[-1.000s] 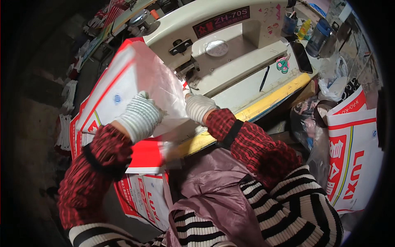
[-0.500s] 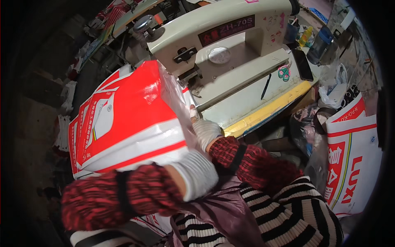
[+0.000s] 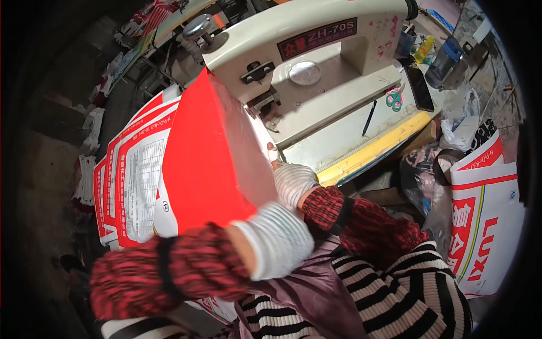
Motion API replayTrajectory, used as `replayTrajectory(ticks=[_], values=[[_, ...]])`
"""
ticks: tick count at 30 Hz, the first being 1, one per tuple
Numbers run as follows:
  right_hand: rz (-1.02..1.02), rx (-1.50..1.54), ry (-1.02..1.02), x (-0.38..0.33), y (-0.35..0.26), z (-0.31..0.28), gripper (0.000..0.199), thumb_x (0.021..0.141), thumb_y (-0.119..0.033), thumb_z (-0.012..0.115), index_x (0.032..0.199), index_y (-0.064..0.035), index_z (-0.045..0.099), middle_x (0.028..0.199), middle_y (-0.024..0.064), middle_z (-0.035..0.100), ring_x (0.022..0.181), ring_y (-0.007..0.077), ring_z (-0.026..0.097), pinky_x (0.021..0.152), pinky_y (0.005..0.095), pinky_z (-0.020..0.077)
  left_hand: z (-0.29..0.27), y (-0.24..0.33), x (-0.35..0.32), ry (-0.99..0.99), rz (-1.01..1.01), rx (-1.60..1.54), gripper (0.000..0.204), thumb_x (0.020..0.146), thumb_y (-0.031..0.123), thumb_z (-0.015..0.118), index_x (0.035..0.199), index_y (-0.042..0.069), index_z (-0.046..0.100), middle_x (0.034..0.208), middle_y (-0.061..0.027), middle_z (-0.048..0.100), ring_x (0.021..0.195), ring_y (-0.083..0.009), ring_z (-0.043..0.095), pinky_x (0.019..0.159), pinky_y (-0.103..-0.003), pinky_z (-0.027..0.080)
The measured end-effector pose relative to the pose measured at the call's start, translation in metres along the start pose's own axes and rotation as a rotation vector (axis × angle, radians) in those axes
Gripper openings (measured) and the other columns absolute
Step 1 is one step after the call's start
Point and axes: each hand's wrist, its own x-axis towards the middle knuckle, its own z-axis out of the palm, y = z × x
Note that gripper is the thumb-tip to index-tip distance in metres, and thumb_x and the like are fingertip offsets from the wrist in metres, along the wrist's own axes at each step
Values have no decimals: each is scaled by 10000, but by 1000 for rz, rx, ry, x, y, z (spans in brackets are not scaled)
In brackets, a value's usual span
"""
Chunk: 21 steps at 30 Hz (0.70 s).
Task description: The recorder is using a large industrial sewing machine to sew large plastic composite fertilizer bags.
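A red and white woven sack [image 3: 209, 158] stands on edge in front of the cream sewing machine [image 3: 305, 51], its red side turned up. My left hand [image 3: 276, 240], in a white knit glove, grips the sack's near lower edge. Beside it, my gloved right hand [image 3: 291, 181] holds the sack's right edge close to the machine's needle area [image 3: 265, 107]. Both forearms wear red and black patterned sleeves.
A pile of flat printed sacks [image 3: 132, 181] lies to the left. On the machine's bed are a pen [image 3: 368, 117], scissors [image 3: 394, 99] and a dark phone [image 3: 420, 89]. More sacks [image 3: 485, 220] stand at right. A yellow strip [image 3: 372, 150] edges the table.
The sack has been lifted off the machine bed and tipped upright. My left hand has moved from on top of it down to its near edge.
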Motion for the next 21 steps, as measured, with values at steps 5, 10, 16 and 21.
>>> replayTrajectory(ticks=[5,10,16,21], values=[[-51,-41,206,58,2,-11,323,872,-174,422,1072,14,592,895,226,659,834,368,649,695,455,516,-39,-35,-21,-131,-235,-177,202,748,233,612,835,53,642,726,-132,622,692,-296,627,576,-396,500],[-108,100,154,57,27,13,350,837,-161,452,1129,-21,586,891,206,667,812,361,657,681,445,527,89,-11,69,110,-174,46,208,710,168,583,879,77,663,778,-101,659,698,-269,634,641,-395,501],[-35,206,-168,0,21,8,413,885,-173,380,1242,24,447,886,214,659,825,377,639,728,471,508,30,-41,25,217,-50,208,194,770,174,548,936,153,644,682,-47,600,657,-247,613,608,-401,460],[-134,-16,118,1,25,5,399,872,-203,410,1191,14,513,796,200,658,735,358,650,648,457,515,-41,-111,-31,-7,-50,385,90,737,156,586,783,137,661,631,-31,591,622,-253,606,595,-376,474]])
